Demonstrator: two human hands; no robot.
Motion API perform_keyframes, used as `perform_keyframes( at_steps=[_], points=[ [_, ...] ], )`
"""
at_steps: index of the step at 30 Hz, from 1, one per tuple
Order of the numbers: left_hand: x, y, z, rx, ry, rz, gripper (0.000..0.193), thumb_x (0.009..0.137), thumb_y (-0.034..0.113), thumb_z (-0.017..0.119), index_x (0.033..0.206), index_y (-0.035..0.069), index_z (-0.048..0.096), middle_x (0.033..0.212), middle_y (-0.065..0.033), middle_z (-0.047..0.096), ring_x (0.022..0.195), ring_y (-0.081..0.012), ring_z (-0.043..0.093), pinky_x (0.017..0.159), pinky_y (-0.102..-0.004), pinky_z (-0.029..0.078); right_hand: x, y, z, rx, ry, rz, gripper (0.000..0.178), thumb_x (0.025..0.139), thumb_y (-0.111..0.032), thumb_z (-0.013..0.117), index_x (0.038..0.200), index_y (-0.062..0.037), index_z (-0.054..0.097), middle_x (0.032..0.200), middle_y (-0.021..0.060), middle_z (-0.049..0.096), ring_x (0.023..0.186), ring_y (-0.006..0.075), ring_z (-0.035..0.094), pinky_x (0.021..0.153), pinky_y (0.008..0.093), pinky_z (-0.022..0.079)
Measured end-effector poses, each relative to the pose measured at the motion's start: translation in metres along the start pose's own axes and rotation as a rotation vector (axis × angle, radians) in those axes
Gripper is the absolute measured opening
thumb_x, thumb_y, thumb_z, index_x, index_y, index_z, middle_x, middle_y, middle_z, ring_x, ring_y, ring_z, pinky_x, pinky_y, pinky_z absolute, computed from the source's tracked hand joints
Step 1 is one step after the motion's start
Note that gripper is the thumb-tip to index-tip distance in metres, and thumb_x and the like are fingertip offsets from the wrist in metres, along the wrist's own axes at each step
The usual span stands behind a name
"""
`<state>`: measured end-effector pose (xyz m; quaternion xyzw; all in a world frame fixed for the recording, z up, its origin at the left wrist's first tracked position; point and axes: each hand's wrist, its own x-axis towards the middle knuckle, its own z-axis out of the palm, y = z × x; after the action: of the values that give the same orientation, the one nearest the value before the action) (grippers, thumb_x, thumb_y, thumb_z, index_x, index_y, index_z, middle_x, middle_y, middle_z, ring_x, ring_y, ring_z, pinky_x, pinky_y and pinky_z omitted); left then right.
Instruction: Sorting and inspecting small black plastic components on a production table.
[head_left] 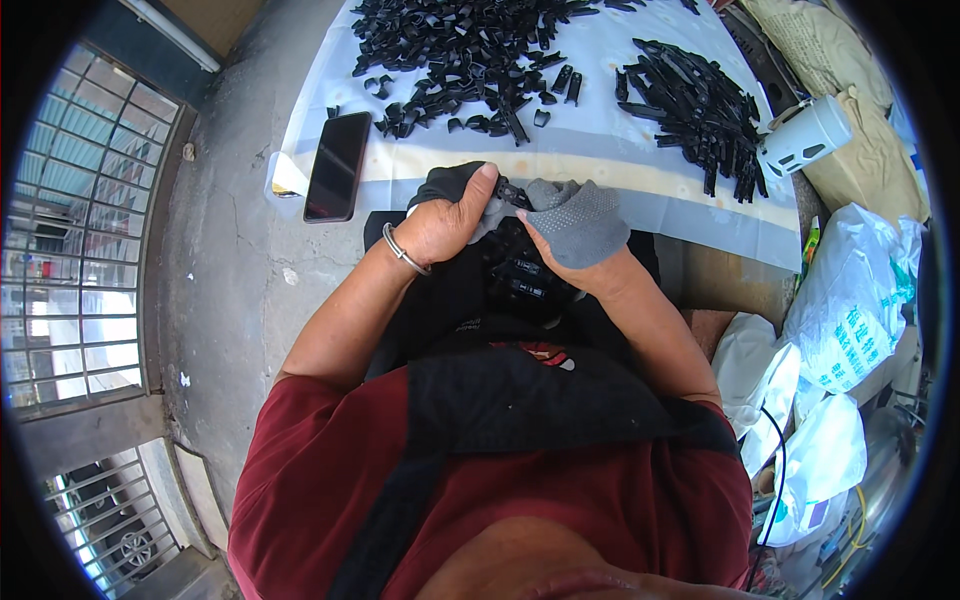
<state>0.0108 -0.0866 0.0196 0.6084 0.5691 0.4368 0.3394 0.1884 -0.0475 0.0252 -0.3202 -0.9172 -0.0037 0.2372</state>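
Observation:
Both my hands meet in front of me at the table's near edge, over my lap. My left hand [455, 215], in a dark glove that leaves the thumb bare, is closed on a small black plastic part [513, 193]. From the other side my right hand [580, 222], in a grey dotted glove, grips the same part. The gloved fingers hide most of it. Below my hands, more shiny black plastic parts [527, 278] lie in my lap. A large heap of short curved black pieces [450, 50] and a pile of long black strips [695, 105] rest on the table.
The table [600, 150] has a pale plastic cover. On its left corner lies a phone [338, 167]; a white plastic cylinder [808, 135] sits at its right edge. Plastic bags [855, 300] and sacks [850, 150] crowd the right side. A barred window [80, 230] is on the left.

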Motion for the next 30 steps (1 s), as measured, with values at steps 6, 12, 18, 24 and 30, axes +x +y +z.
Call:
perform_keyframes(
  at_steps=[6,12,18,24,30],
  points=[
    [-0.002,0.001,-0.001,0.174,-0.058,0.039,0.039,0.094,0.031,0.037,0.077,0.002,0.058,0.059,-0.0061,0.054,0.051,-0.0173,0.050,0.051,-0.0296,0.041,-0.001,0.005,0.007,0.065,-0.001,-0.080,0.023,0.080,-0.024,0.057,0.093,-0.0049,0.061,0.088,0.0119,0.060,0.084,0.0304,0.056,0.074,0.0407,0.043],
    [-0.002,-0.009,0.012,0.281,-0.017,0.117,0.033,0.091,0.027,0.040,0.083,0.000,0.058,0.078,-0.0191,0.060,0.073,-0.0363,0.058,0.065,-0.0403,0.046,-0.004,0.005,0.020,0.224,0.012,-0.038,0.023,0.081,-0.026,0.056,0.088,-0.0051,0.062,0.086,0.0133,0.060,0.081,0.0318,0.056,0.073,0.0416,0.043],
    [0.029,-0.035,-0.015,0.863,0.232,0.230,0.032,0.084,0.031,0.048,0.099,0.004,0.058,0.088,-0.0176,0.059,0.079,-0.0324,0.059,0.068,-0.0397,0.047,0.031,0.073,-0.034,-0.414,0.045,0.358,0.022,0.079,-0.023,0.056,0.094,-0.0073,0.059,0.079,0.0164,0.059,0.074,0.0301,0.058,0.063,0.0414,0.046],
    [0.063,-0.052,-0.023,1.070,0.169,0.206,0.026,0.075,0.008,0.045,0.097,0.012,0.059,0.094,-0.0127,0.058,0.084,-0.0296,0.059,0.068,-0.0388,0.049,0.041,0.071,0.000,-0.198,0.172,0.035,0.030,0.075,-0.014,0.057,0.105,-0.0156,0.058,0.093,0.0137,0.059,0.079,0.0301,0.059,0.068,0.0421,0.047],
    [0.066,-0.062,-0.023,1.056,0.177,0.244,0.023,0.074,0.008,0.046,0.093,0.011,0.060,0.093,-0.0123,0.059,0.084,-0.0299,0.059,0.070,-0.0393,0.048,0.076,0.037,0.045,-0.168,-0.268,0.017,0.025,0.073,-0.008,0.051,0.097,-0.0088,0.059,0.086,0.0154,0.060,0.078,0.0312,0.059,0.066,0.0422,0.047]
  ],
)
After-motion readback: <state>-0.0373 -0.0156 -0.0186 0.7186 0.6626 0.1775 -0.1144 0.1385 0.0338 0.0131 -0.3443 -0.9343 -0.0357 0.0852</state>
